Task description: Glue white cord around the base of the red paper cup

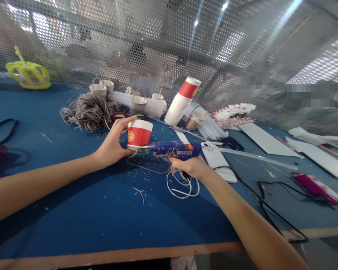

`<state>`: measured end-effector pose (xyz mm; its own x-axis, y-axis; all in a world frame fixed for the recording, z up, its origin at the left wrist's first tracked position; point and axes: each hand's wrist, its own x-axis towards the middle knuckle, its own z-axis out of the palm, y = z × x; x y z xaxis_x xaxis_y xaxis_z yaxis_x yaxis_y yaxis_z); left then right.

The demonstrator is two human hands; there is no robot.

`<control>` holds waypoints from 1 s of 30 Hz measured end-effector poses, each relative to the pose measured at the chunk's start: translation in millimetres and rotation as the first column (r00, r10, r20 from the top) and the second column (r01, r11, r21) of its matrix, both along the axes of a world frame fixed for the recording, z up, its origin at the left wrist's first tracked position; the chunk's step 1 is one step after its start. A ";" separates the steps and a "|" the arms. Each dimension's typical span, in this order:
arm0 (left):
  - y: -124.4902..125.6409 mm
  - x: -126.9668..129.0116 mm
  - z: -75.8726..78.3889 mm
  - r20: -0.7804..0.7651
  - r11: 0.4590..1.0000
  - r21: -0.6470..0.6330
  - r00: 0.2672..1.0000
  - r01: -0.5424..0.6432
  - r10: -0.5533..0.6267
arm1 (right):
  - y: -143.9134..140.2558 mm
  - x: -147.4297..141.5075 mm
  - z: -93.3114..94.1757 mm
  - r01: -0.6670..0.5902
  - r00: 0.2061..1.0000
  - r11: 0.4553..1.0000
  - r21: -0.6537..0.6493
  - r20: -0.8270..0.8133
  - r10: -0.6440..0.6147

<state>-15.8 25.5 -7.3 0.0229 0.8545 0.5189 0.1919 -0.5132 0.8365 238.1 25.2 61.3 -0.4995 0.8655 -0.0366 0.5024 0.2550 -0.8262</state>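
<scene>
My left hand (114, 144) grips a red and white paper cup (141, 134) by its rim and base, with the gold emblem facing me. In my right hand (190, 165) is a blue hot glue gun (171, 149), its nozzle at the lower edge of the cup. A clear glue stick (250, 154) juts from the gun's back end. Below the cup a thin grey cord (149, 168) curves toward my right hand. Under that hand lies a loop of white cord (183, 195); whether the fingers also touch it I cannot tell.
A leaning stack of paper cups (181, 105) stands behind, with a heap of grey yarn (88, 112) and several small cord-handled cups (138, 105) to its left. A white phone (218, 161), black cable (263, 204) and white boards (267, 140) lie right. A yellow basket (29, 77) sits far left.
</scene>
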 end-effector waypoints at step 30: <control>3.5 -0.5 -2.9 0.083 0.996 0.045 0.993 0.083 -0.087 | 0.0 3.8 3.5 0.032 0.999 0.999 -0.043 -0.018 -0.033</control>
<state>-16.3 28.9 -10.2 0.0491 0.8289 0.5573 0.0759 -0.5594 0.8254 241.9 25.2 64.8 -0.4725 0.8790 -0.0649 0.4939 0.2031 -0.8455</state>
